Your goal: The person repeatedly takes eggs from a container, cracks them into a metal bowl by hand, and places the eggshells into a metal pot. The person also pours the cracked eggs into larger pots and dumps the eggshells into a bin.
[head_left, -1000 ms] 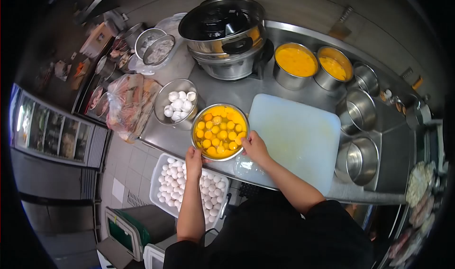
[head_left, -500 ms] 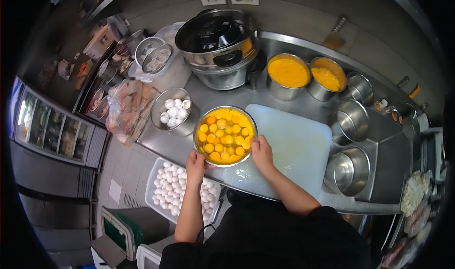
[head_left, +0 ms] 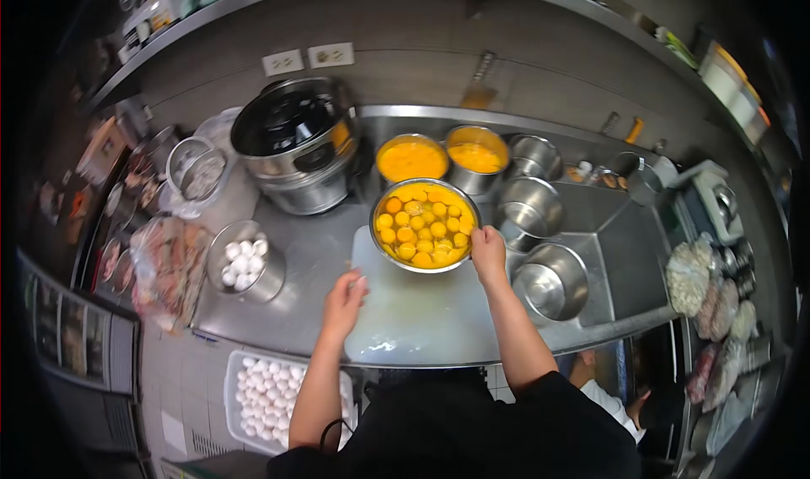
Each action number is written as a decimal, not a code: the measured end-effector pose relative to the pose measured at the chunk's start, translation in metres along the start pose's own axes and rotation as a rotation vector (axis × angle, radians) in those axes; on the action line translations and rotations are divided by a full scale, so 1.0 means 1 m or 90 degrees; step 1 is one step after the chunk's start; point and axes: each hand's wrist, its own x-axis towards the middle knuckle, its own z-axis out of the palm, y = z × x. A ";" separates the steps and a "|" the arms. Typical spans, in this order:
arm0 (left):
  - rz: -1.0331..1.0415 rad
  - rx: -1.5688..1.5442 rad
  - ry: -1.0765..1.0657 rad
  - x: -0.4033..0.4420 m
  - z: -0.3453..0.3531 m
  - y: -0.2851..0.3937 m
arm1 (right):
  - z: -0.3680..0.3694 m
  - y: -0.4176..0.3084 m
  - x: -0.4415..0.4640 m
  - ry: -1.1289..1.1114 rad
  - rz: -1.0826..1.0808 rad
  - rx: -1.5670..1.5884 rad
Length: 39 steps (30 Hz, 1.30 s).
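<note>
My right hand [head_left: 488, 253] grips the right rim of a round metal pot [head_left: 420, 270]. Whole cracked eggs [head_left: 413, 234] with many yolks fill it. The pot is over the far part of a white cutting board [head_left: 413, 310]; whether its base touches the board is hidden. My left hand [head_left: 344, 302] holds nothing, its fingers apart and slightly bent, near the board's left edge, away from the pot. Just behind the pot stand two metal pots [head_left: 411, 180] [head_left: 478, 184] of yellow egg liquid.
Left on the counter is a metal pot [head_left: 268, 281] of white eggs. A large cooker [head_left: 295, 175] stands behind it. Below the counter edge sits a white crate [head_left: 230, 395] of eggs. Several metal pots [head_left: 553, 285] line the right, beside a sink [head_left: 633, 268].
The egg-filled pot has moved forward and right over the board, towards the two yellow-filled pots. My left hand has let go of its rim. The camera view has shifted.
</note>
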 end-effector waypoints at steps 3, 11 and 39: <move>0.054 0.218 0.131 -0.018 -0.040 -0.039 | -0.028 0.015 0.038 0.063 0.021 -0.049; 0.138 0.372 0.336 -0.074 -0.097 -0.113 | -0.100 -0.006 0.124 0.143 0.063 0.023; 0.109 0.540 0.367 -0.066 -0.086 -0.105 | -0.110 0.018 0.274 0.212 0.082 -0.151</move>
